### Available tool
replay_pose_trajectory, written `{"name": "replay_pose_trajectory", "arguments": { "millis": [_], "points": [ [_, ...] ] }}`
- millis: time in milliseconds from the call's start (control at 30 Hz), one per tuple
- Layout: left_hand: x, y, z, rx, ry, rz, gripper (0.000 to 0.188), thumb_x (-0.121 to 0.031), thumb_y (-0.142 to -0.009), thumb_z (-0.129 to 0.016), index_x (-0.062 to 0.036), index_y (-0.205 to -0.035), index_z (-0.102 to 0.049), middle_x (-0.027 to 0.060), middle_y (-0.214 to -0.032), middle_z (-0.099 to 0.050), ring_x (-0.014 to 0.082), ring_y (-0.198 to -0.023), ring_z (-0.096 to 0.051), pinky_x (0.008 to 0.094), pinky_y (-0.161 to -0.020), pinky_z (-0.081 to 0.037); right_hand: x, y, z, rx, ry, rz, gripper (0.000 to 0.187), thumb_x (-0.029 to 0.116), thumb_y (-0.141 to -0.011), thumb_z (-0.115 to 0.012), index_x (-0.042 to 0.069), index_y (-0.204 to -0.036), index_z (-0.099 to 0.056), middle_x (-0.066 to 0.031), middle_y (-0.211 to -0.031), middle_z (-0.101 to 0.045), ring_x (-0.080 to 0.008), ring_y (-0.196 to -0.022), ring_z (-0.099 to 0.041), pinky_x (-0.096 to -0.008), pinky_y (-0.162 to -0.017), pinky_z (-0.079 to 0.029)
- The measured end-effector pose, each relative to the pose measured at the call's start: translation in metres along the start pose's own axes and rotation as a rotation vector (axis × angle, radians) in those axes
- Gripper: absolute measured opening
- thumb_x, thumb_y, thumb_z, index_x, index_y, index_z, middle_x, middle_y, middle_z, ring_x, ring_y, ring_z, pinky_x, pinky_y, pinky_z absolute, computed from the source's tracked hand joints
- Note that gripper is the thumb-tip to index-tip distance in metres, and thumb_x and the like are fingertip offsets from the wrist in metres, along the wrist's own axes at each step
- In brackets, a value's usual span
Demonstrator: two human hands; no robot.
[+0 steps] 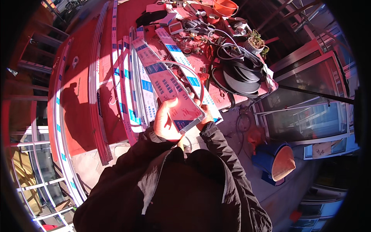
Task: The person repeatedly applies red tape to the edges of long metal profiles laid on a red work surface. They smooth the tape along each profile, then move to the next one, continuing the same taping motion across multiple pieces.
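Observation:
A long, flat window-frame profile [170, 87] wrapped in printed protective film points away from me, its cut end close to my body. My left hand [166, 120] grips its left edge near that end, thumb on top. At the right edge, my right hand [206, 115] is closed around the same end, its fingers partly hidden. A thin, bent strip [193, 73] arcs over the profile and runs down to my right hand; I cannot make out what it is. Beneath lie more film-covered profiles [147, 86] on the red table [85, 131].
Black coiled strip [241, 77] sits at the table's right edge, near a potted plant [255, 41]. Tools and small parts clutter the far end, beside an orange bucket [225, 7]. A glazed frame [305, 96] leans at the right. A blue bucket [264, 154] stands on the floor.

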State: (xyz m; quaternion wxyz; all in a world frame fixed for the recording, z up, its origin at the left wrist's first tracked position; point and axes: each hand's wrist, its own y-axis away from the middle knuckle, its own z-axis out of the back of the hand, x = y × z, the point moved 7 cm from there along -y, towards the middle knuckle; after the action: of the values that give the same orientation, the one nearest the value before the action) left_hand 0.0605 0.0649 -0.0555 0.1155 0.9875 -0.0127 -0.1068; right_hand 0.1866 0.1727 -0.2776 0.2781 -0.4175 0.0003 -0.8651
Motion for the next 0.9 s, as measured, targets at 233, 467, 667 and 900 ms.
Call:
{"name": "replay_pose_trajectory", "arguments": {
  "millis": [233,467,667,900],
  "points": [
    [-0.004,0.04,0.057,-0.045,0.035,0.064,0.052,-0.027,-0.082,-0.054,-0.0016,-0.126,-0.041,0.0124,-0.116,-0.051,0.029,-0.107,-0.053,0.046,-0.091,-0.045,-0.064,0.018,-0.125,0.28,-0.069,-0.476,0.03,0.033,-0.077,-0.065,0.003,-0.085,-0.065,-0.013,-0.072,-0.063,-0.0279,-0.069,-0.062,-0.0376,-0.068,-0.051],
    [-0.005,0.042,0.071,-0.006,0.014,0.06,0.05,-0.027,-0.082,-0.052,0.0015,-0.123,-0.043,0.0132,-0.117,-0.052,0.0302,-0.109,-0.052,0.0471,-0.09,-0.045,0.005,-0.004,-0.091,0.586,-1.115,-0.587,0.045,0.033,-0.086,-0.051,-0.001,-0.115,-0.054,-0.0135,-0.104,-0.061,-0.0248,-0.092,-0.059,-0.0367,-0.082,-0.047],
    [0.019,0.034,0.104,-0.069,-0.095,0.111,0.052,-0.028,-0.082,-0.049,0.0032,-0.123,-0.042,0.015,-0.118,-0.052,0.0294,-0.11,-0.052,0.0466,-0.09,-0.045,0.1,-0.056,0.033,0.145,-2.254,-0.506,0.042,0.032,-0.095,-0.038,0.0,-0.117,-0.053,-0.0036,-0.077,-0.054,-0.017,-0.066,-0.05,-0.0315,-0.059,-0.042],
    [0.037,0.023,0.108,-0.074,-0.104,0.029,0.046,-0.024,-0.08,-0.051,-0.0019,-0.12,-0.045,0.0117,-0.11,-0.054,0.029,-0.104,-0.054,0.0476,-0.087,-0.047,0.084,-0.058,0.151,-0.084,-2.299,-0.155,0.026,0.019,-0.096,-0.044,-0.004,-0.103,-0.055,0.0013,-0.066,-0.043,-0.0097,-0.053,-0.037,-0.025,-0.048,-0.032]
  ]
}}
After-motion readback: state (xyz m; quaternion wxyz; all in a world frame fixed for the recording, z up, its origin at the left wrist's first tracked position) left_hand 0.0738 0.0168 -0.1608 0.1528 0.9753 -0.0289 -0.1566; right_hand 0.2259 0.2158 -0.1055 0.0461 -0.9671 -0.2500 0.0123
